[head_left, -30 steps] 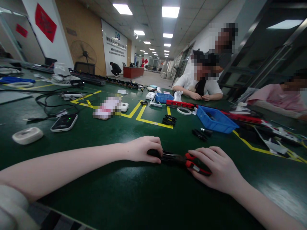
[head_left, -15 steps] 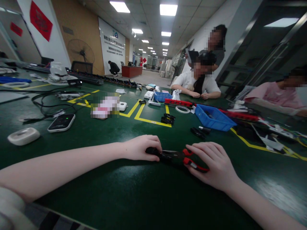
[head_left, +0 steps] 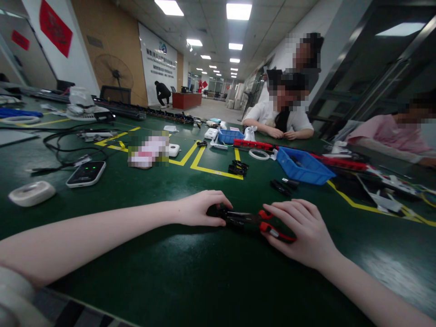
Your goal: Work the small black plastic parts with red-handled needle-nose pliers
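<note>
Red-handled pliers (head_left: 278,232) lie across my right hand (head_left: 306,231), its thumb and fingers around the spread handles. Their dark jaws (head_left: 250,218) point left and meet a small black part (head_left: 235,223) just above the green tabletop. My left hand (head_left: 200,209) is at the other end of that part, thumb and forefinger on either side of it in a loose grip. The part's exact shape is hard to make out, dark against the jaws. Beyond the hands lie more black pieces (head_left: 281,187) and another black cluster (head_left: 237,168).
A blue bin (head_left: 304,167) stands ahead on the right. To the left are a white-edged device (head_left: 86,174), a white oval object (head_left: 32,194), black cables (head_left: 56,147) and a blurred pink item (head_left: 149,152). Across the table sits a person in white (head_left: 281,118); another in pink (head_left: 391,136) is at right.
My left forefinger has lifted and stretched a little, loosening around the black part. The pliers and my right hand have barely shifted. In the background, a crouching person has risen slightly.
</note>
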{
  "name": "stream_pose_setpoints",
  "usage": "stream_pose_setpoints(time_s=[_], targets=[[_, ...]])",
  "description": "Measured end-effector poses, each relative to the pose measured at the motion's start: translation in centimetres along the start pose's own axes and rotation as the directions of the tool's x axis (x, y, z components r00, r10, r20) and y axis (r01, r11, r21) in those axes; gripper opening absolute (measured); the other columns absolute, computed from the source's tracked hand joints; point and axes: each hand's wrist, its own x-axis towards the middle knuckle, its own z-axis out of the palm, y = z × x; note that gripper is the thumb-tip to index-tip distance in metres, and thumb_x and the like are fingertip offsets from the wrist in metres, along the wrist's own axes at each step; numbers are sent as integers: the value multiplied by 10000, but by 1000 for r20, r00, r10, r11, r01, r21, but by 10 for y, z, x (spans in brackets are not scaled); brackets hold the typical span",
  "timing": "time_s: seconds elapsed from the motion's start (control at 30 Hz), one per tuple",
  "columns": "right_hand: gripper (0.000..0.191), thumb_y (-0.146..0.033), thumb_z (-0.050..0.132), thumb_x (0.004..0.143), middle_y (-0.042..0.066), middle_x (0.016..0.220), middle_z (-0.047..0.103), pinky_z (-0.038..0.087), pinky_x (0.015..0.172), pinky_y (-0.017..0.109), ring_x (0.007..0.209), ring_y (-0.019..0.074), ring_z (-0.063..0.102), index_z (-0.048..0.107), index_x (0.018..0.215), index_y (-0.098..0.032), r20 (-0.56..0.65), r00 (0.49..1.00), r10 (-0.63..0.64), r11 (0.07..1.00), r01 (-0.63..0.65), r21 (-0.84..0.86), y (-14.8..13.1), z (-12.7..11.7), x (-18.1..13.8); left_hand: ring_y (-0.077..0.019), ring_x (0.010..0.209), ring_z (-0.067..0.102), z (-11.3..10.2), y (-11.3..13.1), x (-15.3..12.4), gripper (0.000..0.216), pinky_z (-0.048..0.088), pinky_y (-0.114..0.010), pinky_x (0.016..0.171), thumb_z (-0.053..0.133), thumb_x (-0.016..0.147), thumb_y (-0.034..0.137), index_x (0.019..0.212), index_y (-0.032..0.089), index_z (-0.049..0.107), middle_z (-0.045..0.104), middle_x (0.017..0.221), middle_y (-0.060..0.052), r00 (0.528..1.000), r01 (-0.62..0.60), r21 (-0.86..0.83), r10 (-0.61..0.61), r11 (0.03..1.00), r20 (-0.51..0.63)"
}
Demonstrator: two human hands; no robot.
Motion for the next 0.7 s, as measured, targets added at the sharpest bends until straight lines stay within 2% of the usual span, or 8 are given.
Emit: stream_pose_setpoints(time_s=[0.37,0.7], targets=[[493,-340,671,841,90,1135,733,436,936,485,1016,280,672,597,1318,-239,52,997,58,992,-64,111,1,4,-3,-210,1033,652,0,-4,0,352,483,-334,912,765,859,215,1190,191,648,707,1136,-67,1000,-24,-11,24,1000,2],[446,-344,680,849,93,1117,731,444,917,475,1003,266,669,589,1270,-227,101,993,60,974,-80,210,3,6,-2,-215,1081,659,0,-5,0,335,487,-337,944,750,874,193,1191,170,645,701,1188,-91,997,-76,-13,76,997,14]])
